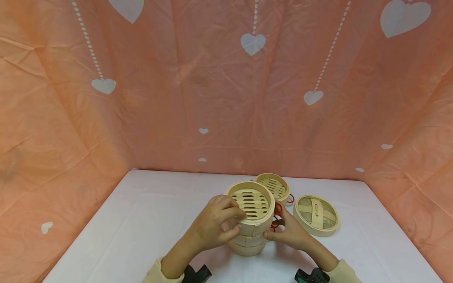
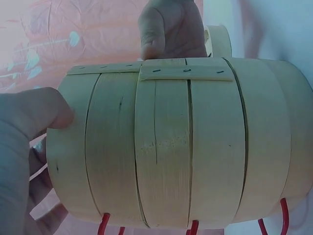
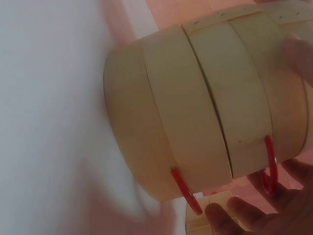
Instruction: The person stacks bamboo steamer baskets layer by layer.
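Note:
A stack of round bamboo steamer baskets (image 1: pixel 247 240) stands near the middle front of the table, with slats across the top one. My left hand (image 1: pixel 218 222) grips the top basket's rim at the left, fingers over the edge and thumb on the outer wall; the left wrist view shows this thumb (image 2: pixel 51 110) against the wood. On the stack's right side, my right hand (image 1: pixel 287 228) holds the upper part between thumb and fingers, beside the red handles (image 1: pixel 278 208). In the right wrist view, its fingers (image 3: pixel 244 213) lie near a red handle (image 3: pixel 270 166).
Behind the stack stands another slatted steamer basket (image 1: pixel 284 192) with a red handle. A woven bamboo lid (image 1: pixel 317 213) lies to the right on the white table (image 1: pixel 141 220). Orange cloth (image 1: pixel 226 98) with white hearts encloses the back and sides.

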A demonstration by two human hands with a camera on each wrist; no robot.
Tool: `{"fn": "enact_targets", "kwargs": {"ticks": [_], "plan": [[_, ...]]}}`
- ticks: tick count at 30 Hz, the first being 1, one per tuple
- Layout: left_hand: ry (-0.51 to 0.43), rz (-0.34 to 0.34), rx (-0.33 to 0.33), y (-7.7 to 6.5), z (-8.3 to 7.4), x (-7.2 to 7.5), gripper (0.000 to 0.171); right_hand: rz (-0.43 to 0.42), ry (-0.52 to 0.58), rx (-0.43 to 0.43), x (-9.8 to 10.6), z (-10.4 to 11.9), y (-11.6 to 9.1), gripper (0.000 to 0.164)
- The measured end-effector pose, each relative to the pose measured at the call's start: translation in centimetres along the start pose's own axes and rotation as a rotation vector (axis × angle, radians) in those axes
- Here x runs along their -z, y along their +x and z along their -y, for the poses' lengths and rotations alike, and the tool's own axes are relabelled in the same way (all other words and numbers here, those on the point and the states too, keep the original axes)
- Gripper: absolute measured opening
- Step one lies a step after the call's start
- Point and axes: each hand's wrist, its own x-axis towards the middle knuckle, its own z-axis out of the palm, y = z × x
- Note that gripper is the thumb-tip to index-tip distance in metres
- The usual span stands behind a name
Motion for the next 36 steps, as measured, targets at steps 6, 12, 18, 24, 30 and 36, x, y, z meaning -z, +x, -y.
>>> {"fn": "enact_targets", "kwargs": {"ticks": [6, 12, 18, 24, 30, 36], "plan": [[-0.057, -0.049, 0.051, -0.1, 0.1, 0.0, 0.039, -0.013, -0.021, 0.002, 0.2, 0.0, -0.1, 0.087], [-0.104, -0.083, 0.22, -0.3, 0.1, 0.1, 0.07, -0.052, -0.061, 0.04, 0.7, 0.0, -0.3, 0.086], [-0.167, -0.067, 0.387, -0.8, 0.6, 0.0, 0.095, -0.083, -0.084, 0.05, 1.3, 0.1, -0.8, 0.081], [-0.32, -0.049, 0.491, -1.3, 1.2, -0.2, 0.097, -0.115, -0.146, 0.066, 1.9, 0.4, -1.4, 0.069], [-0.439, -0.013, 0.563, -1.6, 1.7, -0.6, 0.097, -0.148, -0.249, 0.075, 2.5, 0.8, -1.9, 0.064], [-0.51, 0.021, 0.611, -1.8, 1.9, -0.9, 0.093, -0.196, -0.42, 0.065, 3.3, 1.1, -1.8, 0.063]]}}
